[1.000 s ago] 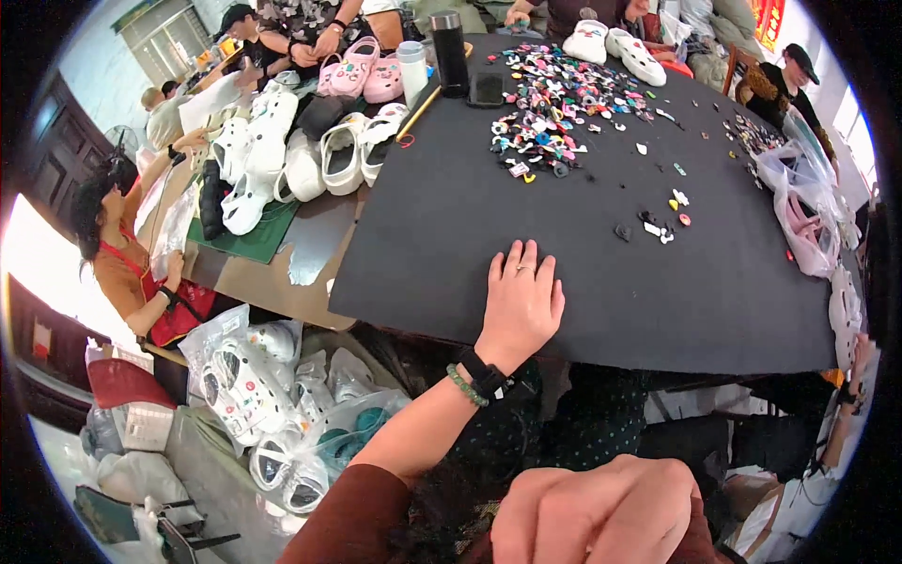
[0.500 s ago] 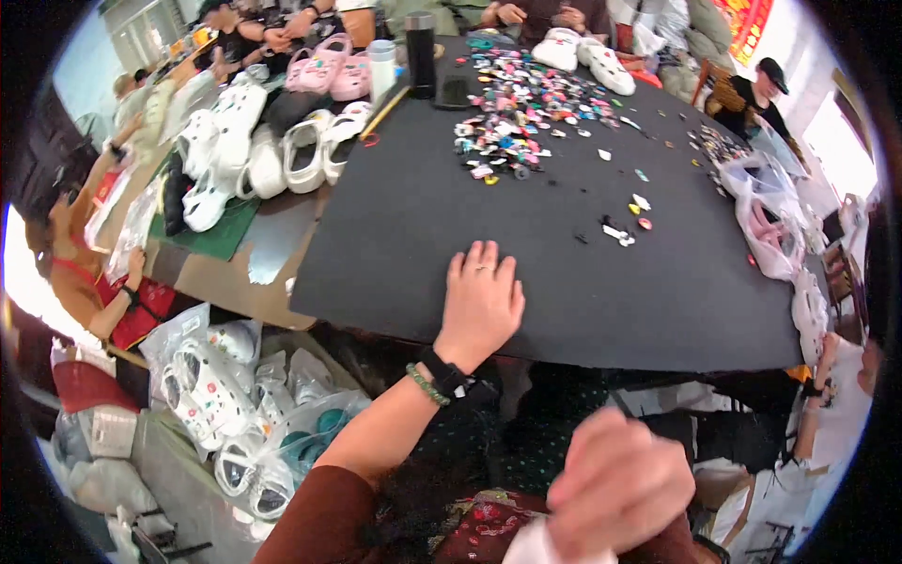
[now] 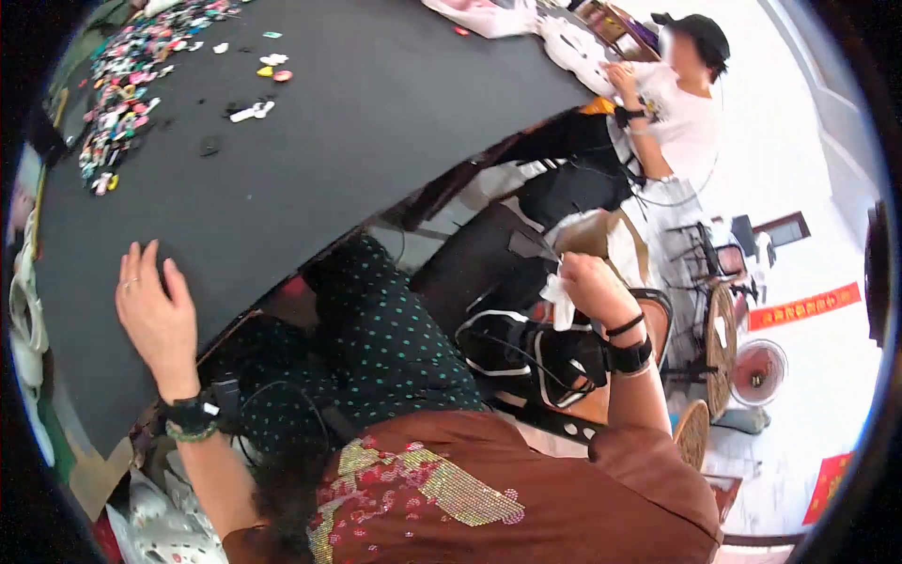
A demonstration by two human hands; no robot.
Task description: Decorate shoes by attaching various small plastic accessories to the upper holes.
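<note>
My left hand (image 3: pixel 158 305) rests on the black table top (image 3: pixel 310 122) near its front edge, palm down with the fingers stretched out and nothing in them. Off to the right, beyond the table, my right hand (image 3: pixel 601 289) is closed. A soft white piece like tissue (image 3: pixel 561 305) hangs from its fingers; its exact kind cannot be made out. Below that hand is a black bag with white trim (image 3: pixel 498 343) on a chair. A heap of small colourful shoe charms (image 3: pixel 132 89) covers the table's far left, with a few loose white charms (image 3: pixel 252 112) nearer the middle.
A person in a white top (image 3: pixel 672 117) sits at the table's far right, beside white clogs (image 3: pixel 573 52) in plastic. An open cardboard box (image 3: pixel 615 240) stands past my right hand. More bagged white clogs (image 3: pixel 164 526) lie at lower left. A fan (image 3: pixel 759 371) stands farther right.
The view has swung to the right. My right hand has gone from in front of my body out to the right side. My left hand stays flat on the table.
</note>
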